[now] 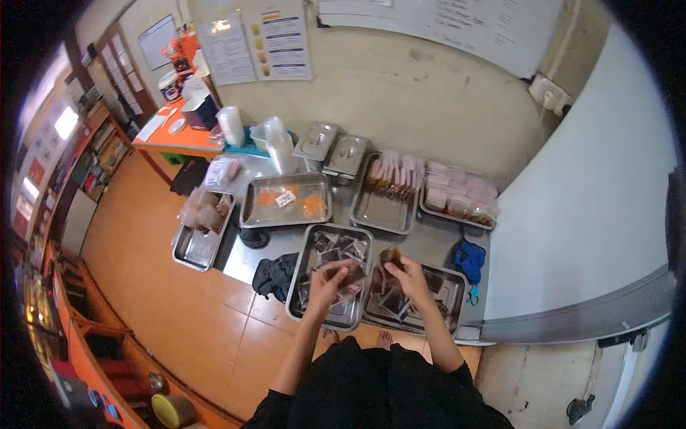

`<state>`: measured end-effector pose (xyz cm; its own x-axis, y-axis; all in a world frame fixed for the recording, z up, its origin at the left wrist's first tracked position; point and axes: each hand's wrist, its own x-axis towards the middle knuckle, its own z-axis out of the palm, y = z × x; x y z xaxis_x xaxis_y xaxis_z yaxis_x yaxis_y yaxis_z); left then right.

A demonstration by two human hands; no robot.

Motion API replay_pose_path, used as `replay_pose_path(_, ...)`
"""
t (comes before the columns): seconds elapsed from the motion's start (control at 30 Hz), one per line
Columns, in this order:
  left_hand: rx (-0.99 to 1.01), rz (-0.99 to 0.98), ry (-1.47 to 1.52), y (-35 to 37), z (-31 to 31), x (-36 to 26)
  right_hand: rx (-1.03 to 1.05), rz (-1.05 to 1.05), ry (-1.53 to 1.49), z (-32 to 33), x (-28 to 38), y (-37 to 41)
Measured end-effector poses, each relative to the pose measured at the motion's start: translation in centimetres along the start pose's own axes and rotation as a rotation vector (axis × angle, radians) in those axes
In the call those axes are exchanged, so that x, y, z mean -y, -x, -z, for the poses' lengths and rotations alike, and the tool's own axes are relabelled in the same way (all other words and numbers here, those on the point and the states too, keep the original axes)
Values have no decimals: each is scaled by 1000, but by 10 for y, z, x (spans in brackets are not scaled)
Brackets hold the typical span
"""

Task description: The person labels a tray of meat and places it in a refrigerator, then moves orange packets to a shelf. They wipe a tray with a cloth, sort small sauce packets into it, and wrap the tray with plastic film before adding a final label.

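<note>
My left hand [326,287] is closed on a small clear packet with dark brown contents [351,274], over a metal tray [294,286] of similar packets. To its right, my right hand [409,277] pinches another brown packet [389,256] above a second metal tray [457,286]. Several dark packets [394,303] lie loosely in that second tray. What exactly fills the packets cannot be made out.
Behind stand a tray with orange packets [312,206], a tray of upright brown packets [393,175], stacked pinkish packs [461,191] and lidded metal containers [348,154]. A black cloth bag [275,275] lies left, a blue pouch [469,259] right. A white panel [579,193] bounds the right side.
</note>
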<state>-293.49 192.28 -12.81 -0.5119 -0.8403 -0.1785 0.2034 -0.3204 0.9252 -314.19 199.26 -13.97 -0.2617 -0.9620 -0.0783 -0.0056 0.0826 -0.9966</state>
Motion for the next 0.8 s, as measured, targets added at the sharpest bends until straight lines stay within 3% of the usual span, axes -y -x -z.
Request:
replay_pose_path(0.03, -75, -73, -19, -2, 0, -2, -83, -43, 98, 15, 2, 8)
replay_pose_path(0.1, -28, -73, -35, -4, 4, -6, -49, -172, 147, 40, -2, 21)
replay_pose_path(0.17, -10, -81, -190, 1, 7, -5, -174, 243, 691, 51, -8, 33)
replay_pose_path(0.3, 64, -137, -251, 1, 10, 12, -209, -119, 762, 74, 28, 50)
replay_pose_path(0.37, 98, -125, -156, 4, 7, 19, -193, -106, 843, 89, 18, 62)
replay_pose_path(0.43, 125, -66, -143, 6, 4, 20, -308, 67, 1412, 90, 16, 73)
replay_pose_path(0.47, 162, -9, -129, 7, 0, 20, -303, 255, 1414, 84, 27, 71)
replay_pose_path(0.5, 154, -14, -131, 8, -6, 20, -298, 263, 1411, 71, 34, 63)
replay_pose_path(0.57, 232, 16, -134, 16, -22, 21, 59, 161, 467, 40, 44, 49)
replay_pose_path(0.6, 324, 26, -98, 18, -28, 21, 69, 165, 465, 29, 39, 47)
replay_pose_path(0.7, 287, 74, -44, 29, -29, 28, 232, 74, 287, 15, 24, 41)
replay_pose_path(0.77, 232, 62, -102, 33, -8, 31, -28, -179, 642, 27, 32, 46)
replay_pose_path(0.8, 112, 45, -136, 32, 8, 39, -64, -119, 738, 34, 36, 48)
